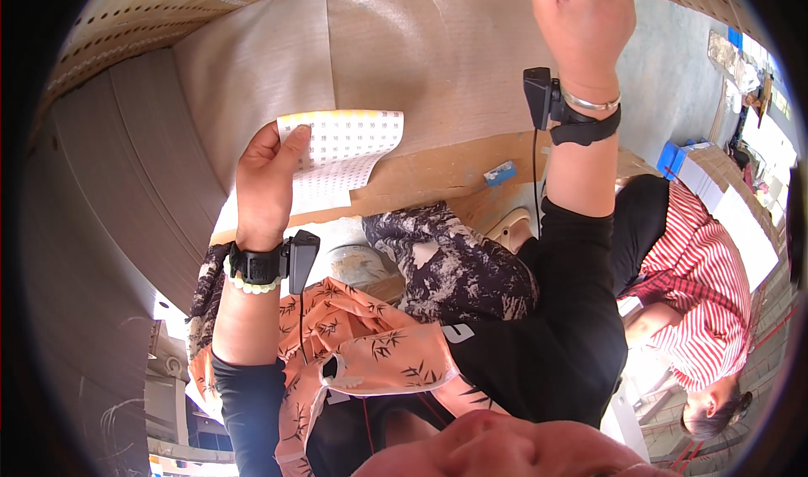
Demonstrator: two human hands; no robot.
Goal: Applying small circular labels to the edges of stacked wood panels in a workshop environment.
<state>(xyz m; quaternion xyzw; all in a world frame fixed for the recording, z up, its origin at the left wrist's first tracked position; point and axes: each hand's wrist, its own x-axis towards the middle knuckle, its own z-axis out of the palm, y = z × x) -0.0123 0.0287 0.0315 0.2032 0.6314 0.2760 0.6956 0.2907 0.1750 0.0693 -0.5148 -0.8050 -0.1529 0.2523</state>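
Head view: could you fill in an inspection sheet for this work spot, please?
Surface: large tan sheets with fine grain fill the upper picture; a strip with rows of dots runs along the top.
Job's things: curled white sheet printed with dot rows.
Clutter: small blue block on the brown board.
Grippers: left hand pinches the white sheet's edge; right hand is raised, what it grips cannot be told.
Cables: thin black leads hang from black wrist devices on both wrists.
Surroundings: person in a red-striped shirt nearby; stacked boxes behind.
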